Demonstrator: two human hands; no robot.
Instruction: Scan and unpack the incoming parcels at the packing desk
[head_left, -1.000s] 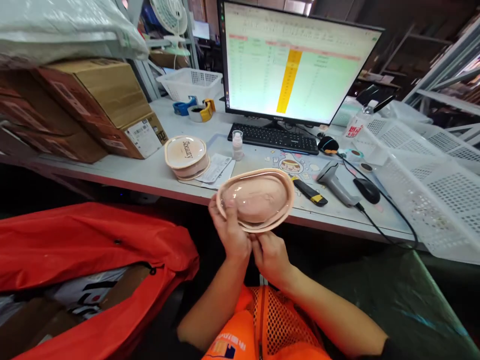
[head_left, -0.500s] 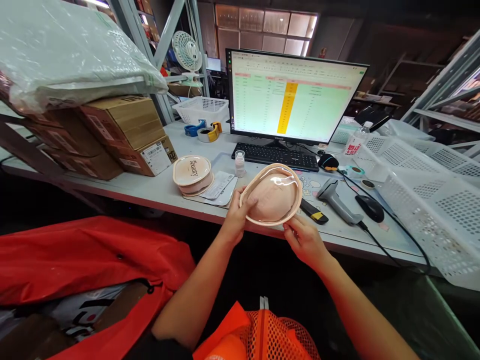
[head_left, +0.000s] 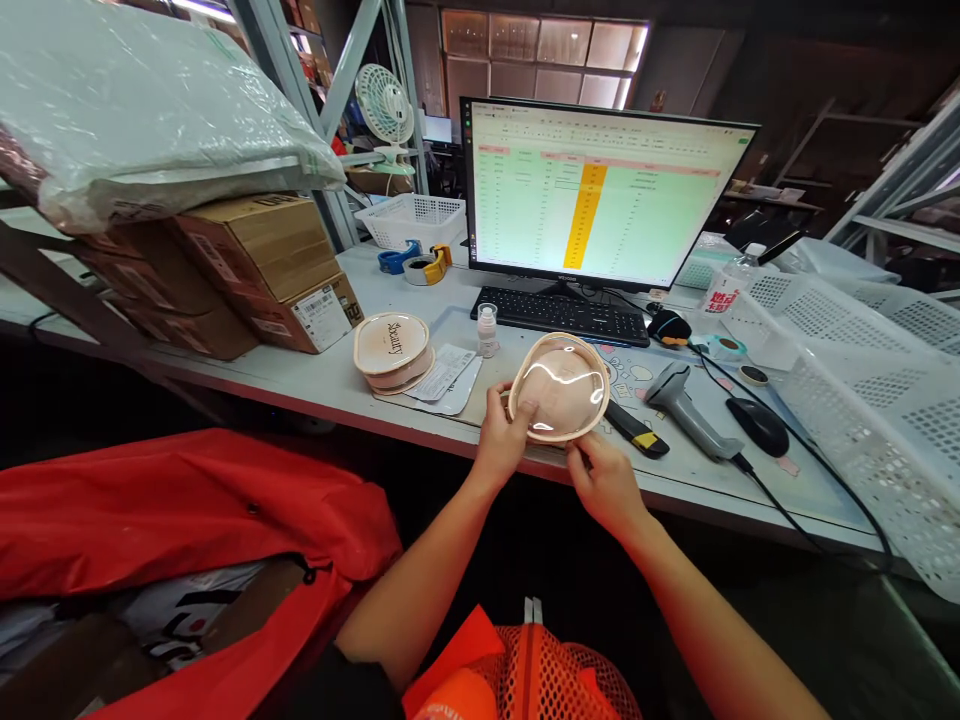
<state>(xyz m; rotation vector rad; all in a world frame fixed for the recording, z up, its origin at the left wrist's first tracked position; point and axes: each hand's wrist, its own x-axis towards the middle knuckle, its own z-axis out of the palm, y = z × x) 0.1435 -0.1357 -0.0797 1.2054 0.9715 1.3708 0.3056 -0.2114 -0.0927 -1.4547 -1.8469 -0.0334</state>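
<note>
A rounded, pale pink cosmetic bag (head_left: 562,388) with a shiny clear face is held up in front of me over the desk's front edge. My left hand (head_left: 504,435) is closed on its left rim, with the thumb pressed on the clear face. At the bag's lower right edge, my right hand (head_left: 606,480) has its fingers pinched together on the rim; their tips are partly hidden. A second pink bag (head_left: 391,345), lettered "beauty", stands on the desk to the left, beside some papers (head_left: 454,375) and a small clear-capped bottle (head_left: 487,332).
A box cutter (head_left: 637,430), barcode scanner (head_left: 690,415) and mouse (head_left: 757,427) lie to the right, near white plastic baskets (head_left: 885,400). Behind are a keyboard (head_left: 555,314) and monitor (head_left: 600,200). Cardboard boxes (head_left: 262,260) are stacked left, above a red bag (head_left: 300,480).
The held bag has turned and tilted, its clear face catching the light differently. My left hand has shifted slightly right with it. The view has moved a little.
</note>
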